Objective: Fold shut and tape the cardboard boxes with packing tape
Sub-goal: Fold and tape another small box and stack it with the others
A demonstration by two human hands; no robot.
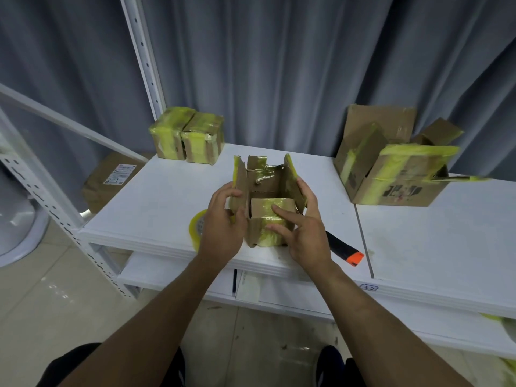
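Note:
A small cardboard box (265, 185) stands open on the white shelf top (173, 196), its flaps edged with old yellow tape. My left hand (223, 219) grips the upright left flap, thumb inside. My right hand (301, 227) presses against the right flap, and its fingers push the near flap down into the opening. A roll of yellow packing tape (196, 227) lies just behind my left hand, partly hidden by it.
Two taped-shut small boxes (188, 138) sit at the back left. A larger open box (391, 163) with loose flaps stands at the right. A black and orange cutter (346, 251) lies near the front edge. A white shelf post (145, 57) rises at the left.

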